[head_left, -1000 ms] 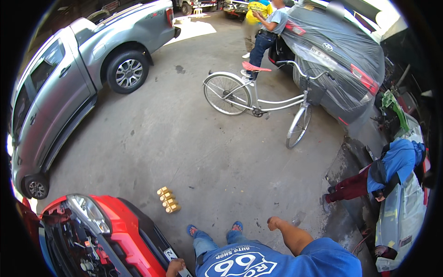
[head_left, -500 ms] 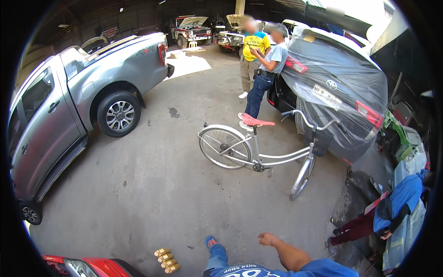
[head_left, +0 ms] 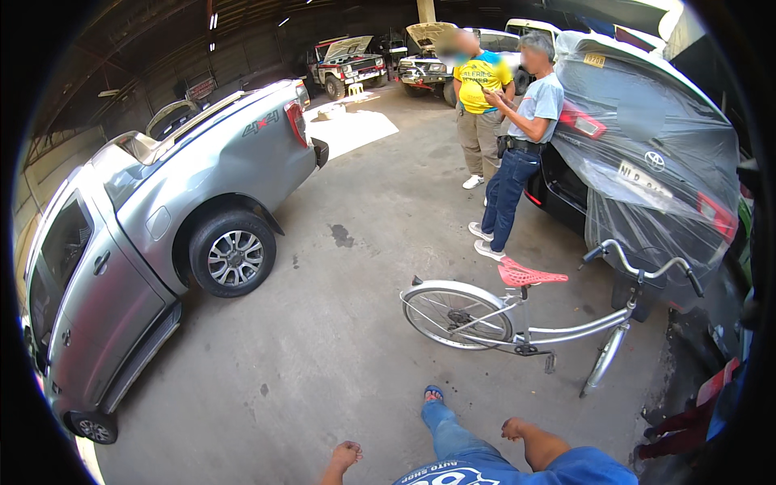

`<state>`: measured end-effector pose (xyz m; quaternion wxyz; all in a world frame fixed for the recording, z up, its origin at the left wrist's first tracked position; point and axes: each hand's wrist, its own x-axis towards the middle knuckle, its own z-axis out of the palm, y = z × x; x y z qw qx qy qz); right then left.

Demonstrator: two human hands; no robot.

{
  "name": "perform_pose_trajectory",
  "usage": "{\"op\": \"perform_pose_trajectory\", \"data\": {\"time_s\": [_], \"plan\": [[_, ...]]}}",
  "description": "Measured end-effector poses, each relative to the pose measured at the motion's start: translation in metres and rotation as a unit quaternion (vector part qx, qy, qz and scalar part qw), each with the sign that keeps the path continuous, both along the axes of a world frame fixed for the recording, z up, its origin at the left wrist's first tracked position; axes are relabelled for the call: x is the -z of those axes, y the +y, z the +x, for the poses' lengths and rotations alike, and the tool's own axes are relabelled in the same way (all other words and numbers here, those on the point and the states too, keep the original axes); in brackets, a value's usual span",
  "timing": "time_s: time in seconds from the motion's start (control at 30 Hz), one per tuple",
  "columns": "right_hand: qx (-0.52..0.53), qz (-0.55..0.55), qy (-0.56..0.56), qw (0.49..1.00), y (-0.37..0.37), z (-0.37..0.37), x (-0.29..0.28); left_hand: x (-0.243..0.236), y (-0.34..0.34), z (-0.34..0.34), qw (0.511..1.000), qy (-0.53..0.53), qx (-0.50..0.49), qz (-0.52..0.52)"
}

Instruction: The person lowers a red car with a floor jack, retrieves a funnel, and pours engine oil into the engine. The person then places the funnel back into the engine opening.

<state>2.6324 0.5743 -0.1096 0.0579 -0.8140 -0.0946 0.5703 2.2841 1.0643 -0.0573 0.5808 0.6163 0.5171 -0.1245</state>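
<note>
Near wrapped car (head_left: 679, 198): silver bike (head_left: 559, 333), untouched

Bike upright; prob. lightish, stiff, easy-rolling; best hold = bar grips (head_left: 694, 283) + saddle (head_left: 529, 273). R hand (head_left: 512, 428) nearest, fingers part-curled, looks empty; L hand (head_left: 347, 454) loosely curled, nothing visible in it. Pickup (head_left: 242, 153) well off L.

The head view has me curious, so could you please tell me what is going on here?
The camera wearer's left hand and right hand are out over the floor, seemingly empty. Neither touches the bicycle standing ahead; the right hand is nearer it. Beyond, a person in a yellow shirt and a person in a grey shirt, who seems to hold something small, stand beside a plastic-covered car. A silver pickup stands on the left.
</note>
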Motion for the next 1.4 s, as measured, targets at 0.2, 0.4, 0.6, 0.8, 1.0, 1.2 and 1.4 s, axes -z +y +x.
{"op": "perform_pose_trajectory", "data": {"time_s": [0.2,0.4,0.6,0.8,1.0,1.2,1.4], "plan": [[-0.420,0.055,-0.039,0.905,0.192,0.168,-0.026,-0.012,0.061,0.065,0.988,0.128,0.042,-0.081],[-0.222,0.111,-0.191,0.950,0.406,0.349,-0.104,-0.029,0.164,0.170,0.988,0.104,-0.041,-0.105],[0.006,0.148,-0.148,0.978,0.556,0.458,-0.137,-0.014,0.304,0.269,0.984,0.114,-0.059,-0.126],[0.055,0.071,-0.034,0.995,0.596,0.514,-0.110,-0.007,0.493,0.393,0.986,0.114,-0.053,-0.107],[0.083,-0.066,0.112,0.988,0.644,0.593,-0.013,-0.011,0.714,0.564,0.996,0.057,-0.065,-0.021],[0.046,-0.002,0.114,0.992,0.753,0.765,-0.024,-0.036,0.806,0.744,0.989,0.131,0.067,-0.034],[0.128,0.145,-0.128,0.973,0.891,1.038,-0.113,-0.035,0.839,0.909,0.930,0.079,0.358,0.021]]}}
